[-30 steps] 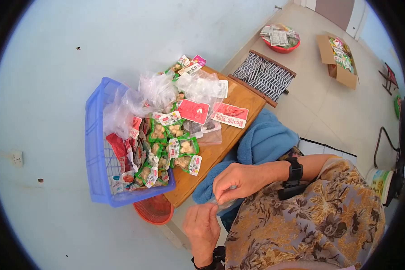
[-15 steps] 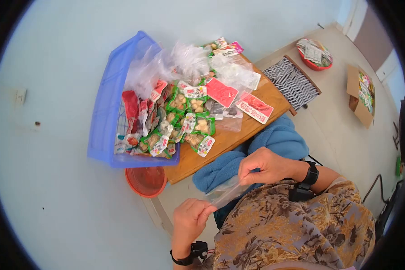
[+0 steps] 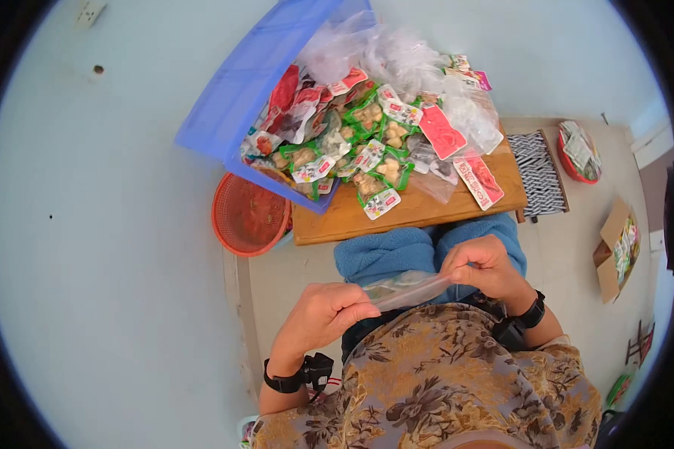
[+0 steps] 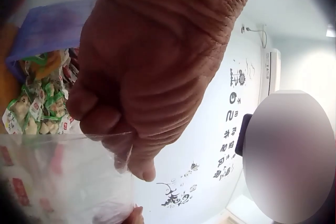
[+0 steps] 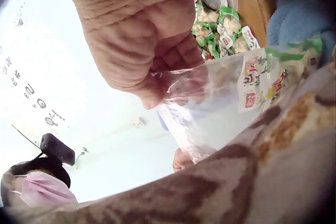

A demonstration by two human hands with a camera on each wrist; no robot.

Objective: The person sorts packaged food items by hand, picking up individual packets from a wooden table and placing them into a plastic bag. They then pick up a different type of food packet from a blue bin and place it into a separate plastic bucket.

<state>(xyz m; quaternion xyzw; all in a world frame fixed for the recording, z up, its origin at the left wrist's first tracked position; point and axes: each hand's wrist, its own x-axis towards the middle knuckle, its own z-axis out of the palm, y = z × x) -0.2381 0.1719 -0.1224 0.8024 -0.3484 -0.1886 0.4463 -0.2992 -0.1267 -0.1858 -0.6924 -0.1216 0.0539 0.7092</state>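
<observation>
A clear plastic bag point(image 3: 408, 293) is stretched between the two hands in front of the patterned top. Its left end is pinched by my left hand point(image 3: 328, 313), its right end by my right hand point(image 3: 487, 268). In the left wrist view, fingers of the left hand point(image 4: 142, 71) grip the edge of the film point(image 4: 68, 176). The right wrist view has the right hand point(image 5: 147, 40) pinching a corner of the bag point(image 5: 210, 106); a green-edged packet with printed labels point(image 5: 257, 82) shows through the film.
A wooden table point(image 3: 427, 211) holds a blue basket point(image 3: 236, 97), green-edged packets point(image 3: 367, 153), red packets point(image 3: 442, 133) and crumpled clear bags point(image 3: 408, 60). Beside it stand a red basket point(image 3: 251, 217) and a woven stool point(image 3: 535, 176); a cardboard box point(image 3: 614, 239) sits on the floor.
The hands, close together a second ago, have moved apart with the bag drawn out between them. The head view has turned, so the table appears higher and further right.
</observation>
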